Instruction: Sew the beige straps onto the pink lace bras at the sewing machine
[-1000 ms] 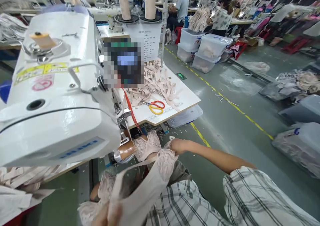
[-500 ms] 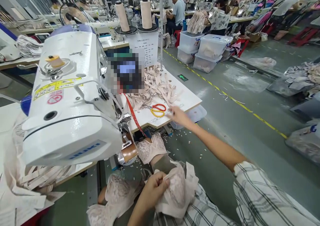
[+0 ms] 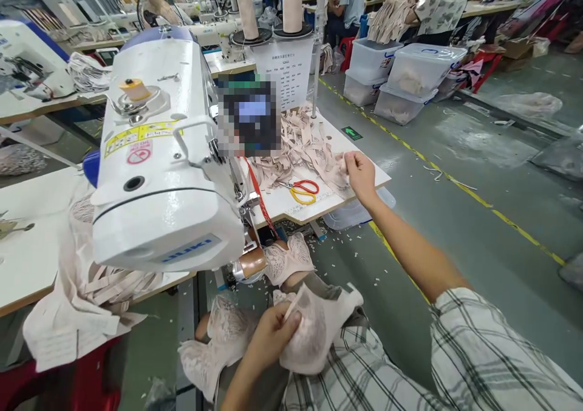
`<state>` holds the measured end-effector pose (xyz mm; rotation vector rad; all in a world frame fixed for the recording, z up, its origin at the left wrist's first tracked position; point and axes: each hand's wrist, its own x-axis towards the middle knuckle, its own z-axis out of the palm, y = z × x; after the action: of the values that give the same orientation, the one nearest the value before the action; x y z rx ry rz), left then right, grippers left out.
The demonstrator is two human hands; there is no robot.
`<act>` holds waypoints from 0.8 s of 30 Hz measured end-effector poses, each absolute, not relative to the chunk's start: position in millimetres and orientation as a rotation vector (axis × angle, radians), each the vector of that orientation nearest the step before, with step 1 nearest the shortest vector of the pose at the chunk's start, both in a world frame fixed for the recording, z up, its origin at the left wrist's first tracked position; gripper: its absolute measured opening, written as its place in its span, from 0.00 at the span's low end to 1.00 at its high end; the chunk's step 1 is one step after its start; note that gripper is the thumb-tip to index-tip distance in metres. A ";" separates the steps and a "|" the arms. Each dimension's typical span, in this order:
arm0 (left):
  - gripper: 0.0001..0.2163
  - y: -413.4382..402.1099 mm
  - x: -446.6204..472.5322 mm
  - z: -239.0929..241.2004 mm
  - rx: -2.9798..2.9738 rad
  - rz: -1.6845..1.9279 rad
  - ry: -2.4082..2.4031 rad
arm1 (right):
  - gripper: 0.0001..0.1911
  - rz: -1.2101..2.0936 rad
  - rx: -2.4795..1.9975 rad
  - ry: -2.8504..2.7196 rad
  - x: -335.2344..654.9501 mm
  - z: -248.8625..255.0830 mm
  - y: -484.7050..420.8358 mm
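Observation:
My left hand [image 3: 272, 337] is closed on a pale pink lace garment piece [image 3: 319, 329] lying in my lap, pinching its edge. More of the lace fabric [image 3: 289, 259] hangs at the sewing machine's [image 3: 159, 156] needle end. My right hand [image 3: 359, 173] is stretched out over the white side table [image 3: 359, 162], fingers pinched on a beige strip at the edge of a pile of strips [image 3: 303, 147]. Red and yellow scissors [image 3: 301, 190] lie on the table just left of that hand.
Two thread cones [image 3: 268, 1] stand behind the machine beside a printed sheet. Beige cut pieces [image 3: 91, 302] hang off the left table. Clear plastic bins [image 3: 401, 77] line the aisle with its yellow floor line [image 3: 455, 183]. Other people work at far tables.
My right hand rose from my lap to the side table and closed on a strip at the pile. My left hand gathered the lace piece in my lap.

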<state>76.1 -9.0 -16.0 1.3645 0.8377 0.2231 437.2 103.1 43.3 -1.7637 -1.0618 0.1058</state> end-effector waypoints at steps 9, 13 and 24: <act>0.14 -6.3 66.6 28.2 1.436 0.519 0.937 | 0.37 1.328 -1.092 -1.054 316.9 14.4 15.7; 0.08 -10.9 65.9 44.5 1.618 0.667 1.022 | 0.45 1.658 -0.936 -1.039 265.0 2.0 -18.2; 0.24 -3.2 48.2 21.5 1.240 0.268 0.906 | 0.29 1.515 -1.144 -0.696 264.6 6.5 3.7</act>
<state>48.2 -3.2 21.5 1.2402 0.9057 0.2680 264.6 3.7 6.5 -1.1444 -0.6964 1.5150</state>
